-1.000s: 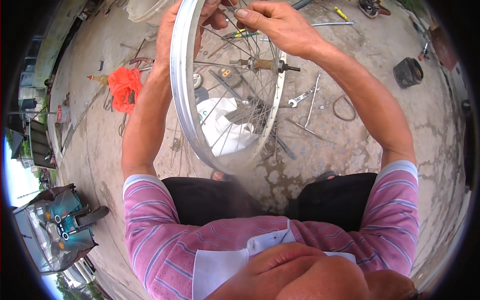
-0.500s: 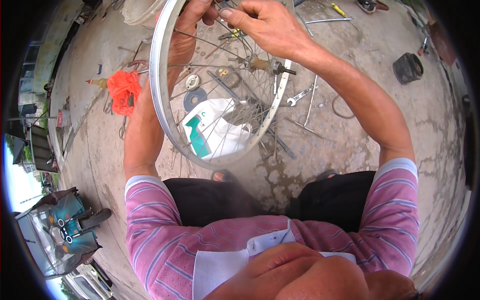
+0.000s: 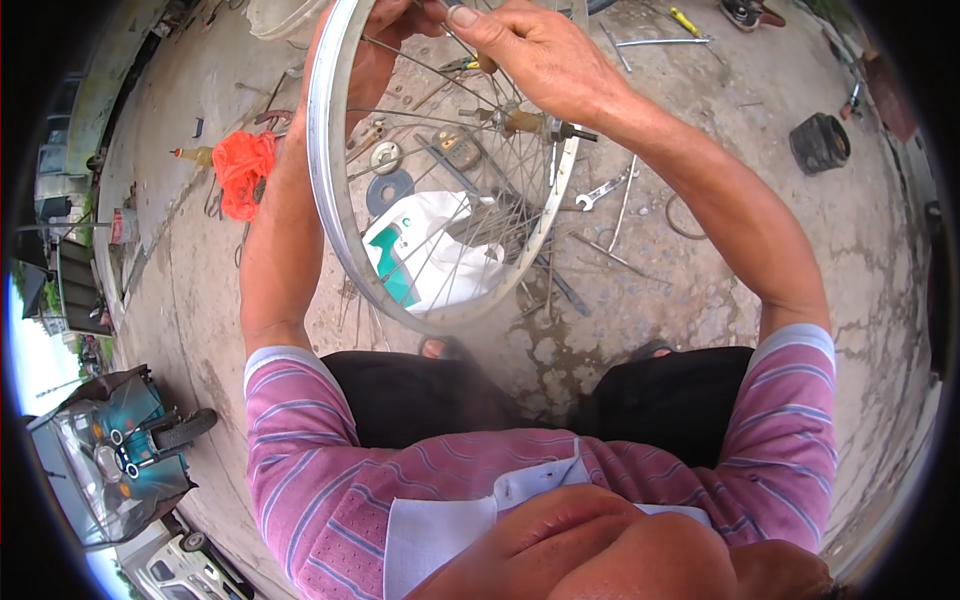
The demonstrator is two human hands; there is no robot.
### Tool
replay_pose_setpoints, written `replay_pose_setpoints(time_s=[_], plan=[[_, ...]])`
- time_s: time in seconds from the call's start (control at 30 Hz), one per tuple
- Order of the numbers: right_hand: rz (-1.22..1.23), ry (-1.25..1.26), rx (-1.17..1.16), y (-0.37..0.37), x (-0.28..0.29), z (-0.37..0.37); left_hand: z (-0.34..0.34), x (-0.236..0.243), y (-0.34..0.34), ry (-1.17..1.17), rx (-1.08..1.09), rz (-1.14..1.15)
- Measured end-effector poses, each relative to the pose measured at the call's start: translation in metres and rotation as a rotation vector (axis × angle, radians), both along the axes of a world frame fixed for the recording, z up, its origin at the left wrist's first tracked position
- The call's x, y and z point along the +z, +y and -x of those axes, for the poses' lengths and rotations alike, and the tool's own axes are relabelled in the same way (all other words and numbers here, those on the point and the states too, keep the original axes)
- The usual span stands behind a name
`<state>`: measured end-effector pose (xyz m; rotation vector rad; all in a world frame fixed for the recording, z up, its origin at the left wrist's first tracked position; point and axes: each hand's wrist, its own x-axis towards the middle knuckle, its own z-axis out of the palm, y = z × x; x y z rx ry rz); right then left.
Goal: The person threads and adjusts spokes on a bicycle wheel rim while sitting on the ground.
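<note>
Between the forearms, and running from the hands toward the body, a spoked wheel is held up, tilted, well clear of the ground. It has just swung a little toward the left arm, and both hands have gone with it, so the handling seems to stay at the same far stretch of spokes. The right hand is curled in from its side, thumb close to the spokes; I cannot tell whether it pinches one. The left hand reaches up behind the rim, its fingers bent near the right thumb and partly cut off; its grip cannot be told either.

Compared with a second ago, the rim lies farther left. Through the spokes, on the body side of the hands, the white bag now shows its green patch, and the grey disc beyond it is plainer. Right of the wheel, the wrench lies unmoved.
</note>
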<state>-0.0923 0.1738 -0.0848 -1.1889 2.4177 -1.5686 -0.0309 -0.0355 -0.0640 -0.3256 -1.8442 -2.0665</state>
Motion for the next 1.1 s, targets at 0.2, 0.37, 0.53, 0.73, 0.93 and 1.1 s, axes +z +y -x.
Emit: replay_pose_setpoints(time_s=[0.2, 0.37, 0.53, 0.73, 0.93, 1.1], plan=[[-0.113, -0.239, 0.072, 0.001, 0.023, 0.007, 0.004, -0.003, -0.01, 0.037, -0.035, 0.082], [-0.09, -0.25, 0.054, 0.001, 0.024, 0.01, 0.005, 0.001, 0.002, 0.056, -0.096, 0.032], [-0.048, -0.144, 0.019, -0.001, 0.031, 0.005, 0.011, 0.003, -0.011, 0.053, -0.302, 0.039], [-0.055, -0.136, -0.035, -0.001, 0.035, 0.003, 0.016, 0.0, -0.006, -0.08, -0.305, -0.261], [-0.081, -0.106, -0.07, 0.0, 0.035, 0.0, 0.026, 0.004, -0.011, -0.133, -0.177, -0.088], [0.113, -0.042, -0.063, 0.005, 0.004, -0.005, 0.024, 0.006, -0.011, -0.14, -0.154, -0.063]])
